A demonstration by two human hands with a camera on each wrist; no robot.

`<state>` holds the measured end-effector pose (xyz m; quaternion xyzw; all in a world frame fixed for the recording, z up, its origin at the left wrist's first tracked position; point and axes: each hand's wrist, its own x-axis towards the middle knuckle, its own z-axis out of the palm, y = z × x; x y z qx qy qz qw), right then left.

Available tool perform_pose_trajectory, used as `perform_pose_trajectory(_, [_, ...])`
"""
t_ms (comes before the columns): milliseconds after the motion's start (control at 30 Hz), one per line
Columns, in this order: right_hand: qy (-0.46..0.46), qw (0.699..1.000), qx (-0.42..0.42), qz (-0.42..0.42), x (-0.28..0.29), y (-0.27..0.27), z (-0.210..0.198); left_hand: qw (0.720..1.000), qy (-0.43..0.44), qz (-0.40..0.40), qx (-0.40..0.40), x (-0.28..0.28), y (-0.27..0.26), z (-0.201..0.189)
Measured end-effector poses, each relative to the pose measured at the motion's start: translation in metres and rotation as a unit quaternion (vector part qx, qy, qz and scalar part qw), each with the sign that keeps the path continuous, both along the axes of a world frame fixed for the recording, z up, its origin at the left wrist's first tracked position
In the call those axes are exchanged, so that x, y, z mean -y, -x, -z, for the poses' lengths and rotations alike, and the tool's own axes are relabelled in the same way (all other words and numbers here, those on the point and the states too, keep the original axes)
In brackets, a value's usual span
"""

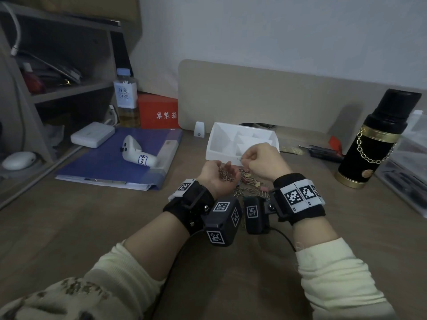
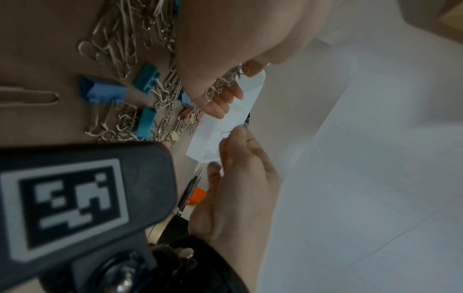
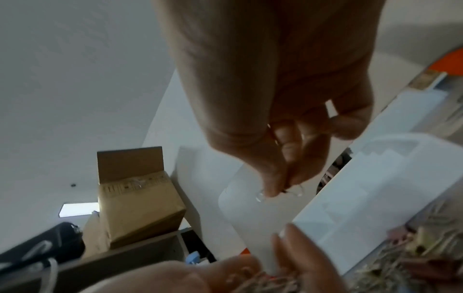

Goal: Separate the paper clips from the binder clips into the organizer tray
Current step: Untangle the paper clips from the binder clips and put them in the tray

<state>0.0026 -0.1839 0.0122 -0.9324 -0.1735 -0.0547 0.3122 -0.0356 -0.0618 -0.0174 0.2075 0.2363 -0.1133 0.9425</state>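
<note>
Pinching a single paper clip [image 3: 278, 193] between thumb and fingertips, the right hand [image 1: 265, 161] hung just above the near rim of the white organizer tray [image 1: 213, 148], its other fingers curled under. The left hand [image 1: 218, 175] lay palm up beside it, fingers loosely cupped round a small heap of paper clips [image 1: 225, 174] in the palm. Below and between the two wrists, a mixed pile [image 1: 251, 185] of paper clips and binder clips rested on the desk [image 1: 92, 215], in front of the tray. In the left wrist view, blue and teal binder clips [image 2: 105, 92] lay tangled with silver paper clips [image 2: 120, 49] on the desk surface. The tray stood against a beige panel [image 1: 277, 95]; whether its compartments held anything could not be told. To the left lay a blue folder [image 1: 104, 162] bearing a white controller [image 1: 136, 151], with a bottle [image 1: 126, 98] and a red box [image 1: 158, 110] behind. A black flask [image 1: 376, 144] stood at the right.
</note>
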Motion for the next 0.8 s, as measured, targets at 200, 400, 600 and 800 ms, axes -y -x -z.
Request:
perform_pose_trajectory(200, [-0.083,0.992,0.006,-0.095,-0.016,0.017,-0.005,0.997,0.057,0.039,0.032,0.003,0.005,-0.008])
perform_pose_trajectory(400, [-0.087,0.991,0.041,-0.088,-0.016,0.011,0.001,0.996,0.072,0.037,0.041,0.002,0.002,-0.006])
perform_pose_trajectory(600, [-0.069,0.996,0.048,-0.012,-0.004,-0.001,0.007,0.998,0.052,-0.032,0.025,-0.006,-0.006,0.001])
perform_pose_trajectory(800, [0.053,0.995,-0.085,-0.02,0.01,-0.004,0.018,0.998,0.034,-0.034,0.041,-0.007,-0.01,0.003])
